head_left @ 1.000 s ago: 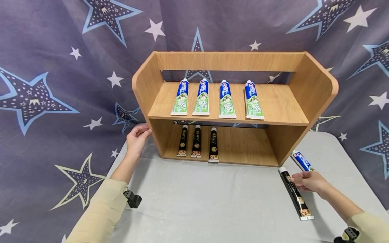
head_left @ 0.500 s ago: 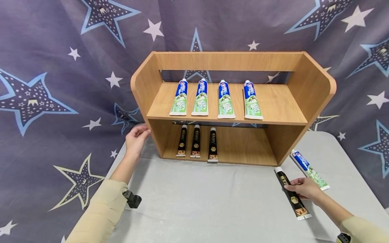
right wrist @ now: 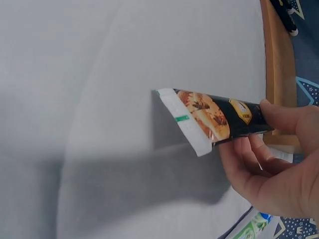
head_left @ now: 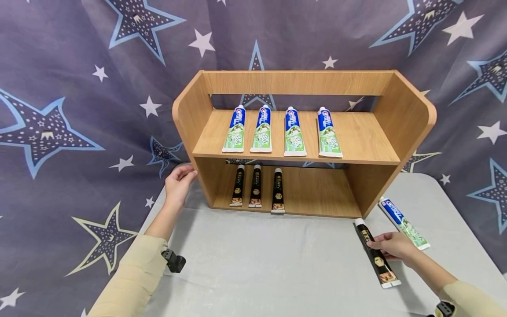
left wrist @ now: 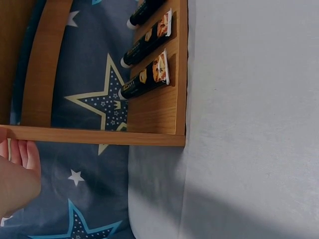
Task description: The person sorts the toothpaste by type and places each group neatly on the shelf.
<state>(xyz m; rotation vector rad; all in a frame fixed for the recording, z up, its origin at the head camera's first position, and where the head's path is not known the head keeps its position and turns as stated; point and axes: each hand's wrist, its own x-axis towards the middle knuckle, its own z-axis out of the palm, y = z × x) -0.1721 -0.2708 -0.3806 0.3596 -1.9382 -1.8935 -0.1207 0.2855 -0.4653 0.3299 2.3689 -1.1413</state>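
My right hand (head_left: 396,245) pinches a black toothpaste tube (head_left: 376,255) between thumb and fingers, cap end toward the shelf. In the right wrist view the tube's white crimped end (right wrist: 187,124) tilts over the table, its shadow beneath. Beside that hand lies a blue-and-green toothpaste tube (head_left: 405,223). My left hand (head_left: 178,185) holds the front edge of the wooden shelf's left side panel (left wrist: 99,136), thumb at the edge, fingers on the outer face. Several blue-and-green tubes (head_left: 293,132) lie in a row on the upper board; three black tubes (head_left: 255,187) lie on the lower one.
The two-level wooden shelf (head_left: 299,82) stands at the back of a table (head_left: 261,259) with a pale grey cover. Behind it hangs a dark curtain (head_left: 119,101) with star prints. Bare wood (head_left: 317,189) shows right of the black tubes on the lower board.
My right hand has closed its grip on the black tube and shifted it slightly left, uncovering more of the blue-and-green tube. My left hand has stayed at the shelf's side.
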